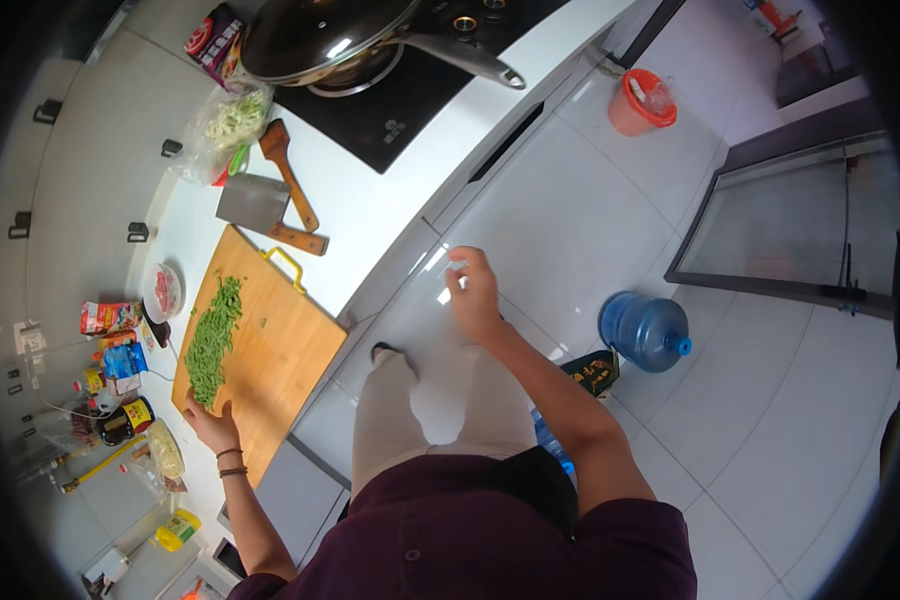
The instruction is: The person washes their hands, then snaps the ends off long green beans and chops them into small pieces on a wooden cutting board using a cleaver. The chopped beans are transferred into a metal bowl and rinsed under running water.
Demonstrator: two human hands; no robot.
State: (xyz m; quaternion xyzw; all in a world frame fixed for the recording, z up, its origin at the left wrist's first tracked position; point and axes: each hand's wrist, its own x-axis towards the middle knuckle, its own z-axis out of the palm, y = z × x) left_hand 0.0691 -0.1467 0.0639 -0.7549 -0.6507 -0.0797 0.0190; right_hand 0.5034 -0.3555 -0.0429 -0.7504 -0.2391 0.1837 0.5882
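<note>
A pile of finely chopped green vegetable (214, 341) stretches along the wooden cutting board (285, 337), which has a yellow handle (294, 270). At the near end of this pile is my left hand (214, 429), thumb and fingers spread; its fingertips reach the green pieces, and I see nothing gripped. My right hand (474, 296) hangs in the air above the tiled floor, away from the counter. Its fingers are loosely curled, a gap shows at the thumb, and it holds nothing visible. Past the board's far edge lies a cleaver (255, 202) beside a wooden spatula (291, 172).
A lidded pan (330, 37) sits on the black cooktop (390, 112), its handle jutting over the counter edge. A bowl of meat (163, 292) and several bottles line the wall. On the floor stand a red bucket (634, 112) and a blue water jug (641, 330).
</note>
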